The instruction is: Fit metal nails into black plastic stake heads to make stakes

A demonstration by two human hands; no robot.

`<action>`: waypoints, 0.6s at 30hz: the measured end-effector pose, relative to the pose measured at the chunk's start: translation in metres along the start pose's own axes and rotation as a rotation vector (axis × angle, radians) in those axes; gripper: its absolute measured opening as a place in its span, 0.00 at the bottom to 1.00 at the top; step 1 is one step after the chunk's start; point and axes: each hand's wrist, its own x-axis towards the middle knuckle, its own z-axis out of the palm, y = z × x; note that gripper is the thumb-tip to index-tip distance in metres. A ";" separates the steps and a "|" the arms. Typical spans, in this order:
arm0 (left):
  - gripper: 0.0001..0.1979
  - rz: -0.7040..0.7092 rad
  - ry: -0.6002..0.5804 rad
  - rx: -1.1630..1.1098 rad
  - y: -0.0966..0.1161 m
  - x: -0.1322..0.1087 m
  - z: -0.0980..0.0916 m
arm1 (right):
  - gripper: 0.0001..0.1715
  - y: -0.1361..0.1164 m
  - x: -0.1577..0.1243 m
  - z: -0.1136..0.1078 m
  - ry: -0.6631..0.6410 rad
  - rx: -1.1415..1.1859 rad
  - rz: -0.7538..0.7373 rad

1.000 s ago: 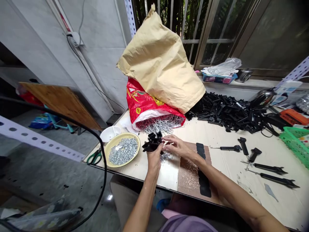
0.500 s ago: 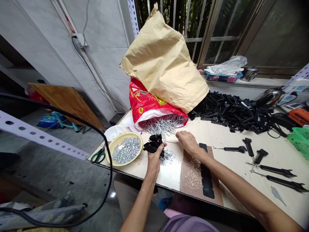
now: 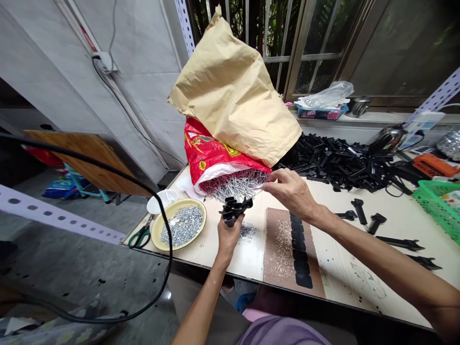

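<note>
Two hands over the table (image 3: 345, 273)
Left hand (image 3: 228, 235) grip clamps black plastic pieces (image 3: 235, 210); right hand (image 3: 293, 192) reaches the nails (image 3: 233, 190), its grip unclear.

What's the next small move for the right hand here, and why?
Probably pinch one pin from the metal pins and carry it to the black parts. The right hand has its fingertips at the edge of that pile spilling from the red bag, while the left hand grips the black parts nearby. Whether it already holds a pin cannot be told.
</note>
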 end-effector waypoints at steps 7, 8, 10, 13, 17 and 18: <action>0.14 0.033 -0.031 0.070 -0.013 -0.002 -0.009 | 0.14 -0.012 0.012 -0.002 -0.226 -0.122 -0.259; 0.14 0.029 -0.030 0.069 -0.015 -0.002 -0.009 | 0.14 -0.014 0.014 -0.003 -0.254 -0.108 -0.277; 0.14 0.027 -0.036 0.075 -0.017 -0.002 -0.009 | 0.13 -0.014 0.019 -0.001 -0.295 -0.039 -0.277; 0.14 -0.004 -0.061 0.068 -0.014 -0.002 -0.007 | 0.11 -0.005 0.029 0.009 -0.345 0.229 -0.237; 0.15 -0.076 -0.066 -0.089 0.001 -0.001 -0.010 | 0.20 0.019 0.040 0.051 -0.303 0.470 0.047; 0.15 -0.081 -0.069 -0.146 0.005 -0.002 -0.012 | 0.17 0.024 0.042 0.065 -0.315 0.408 0.146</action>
